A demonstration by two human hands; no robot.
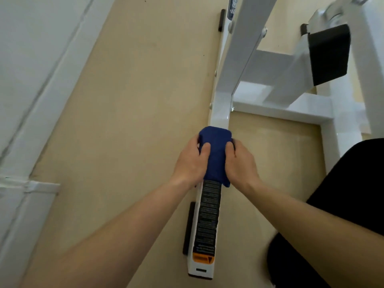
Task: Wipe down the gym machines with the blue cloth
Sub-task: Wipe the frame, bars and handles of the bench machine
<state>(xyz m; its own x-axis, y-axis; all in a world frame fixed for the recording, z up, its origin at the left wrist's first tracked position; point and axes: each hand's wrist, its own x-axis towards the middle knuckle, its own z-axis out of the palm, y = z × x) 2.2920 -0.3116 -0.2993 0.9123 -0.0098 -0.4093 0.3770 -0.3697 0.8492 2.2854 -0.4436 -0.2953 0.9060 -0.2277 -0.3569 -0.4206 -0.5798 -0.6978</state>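
A blue cloth (215, 152) is draped over the white floor rail (220, 110) of a gym machine, just above a black warning label (207, 217) on that rail. My left hand (192, 161) grips the cloth and rail from the left side, thumb on top. My right hand (241, 161) grips them from the right, thumb also on the cloth. The fingers of both hands wrap down the rail's sides and are hidden.
The white machine frame (276, 80) with cross beams and a black foot pad (328, 55) rises to the upper right. A beige floor (128, 121) lies all around. A white wall and skirting (31, 100) run along the left. My dark-clothed knee (342, 215) is at the lower right.
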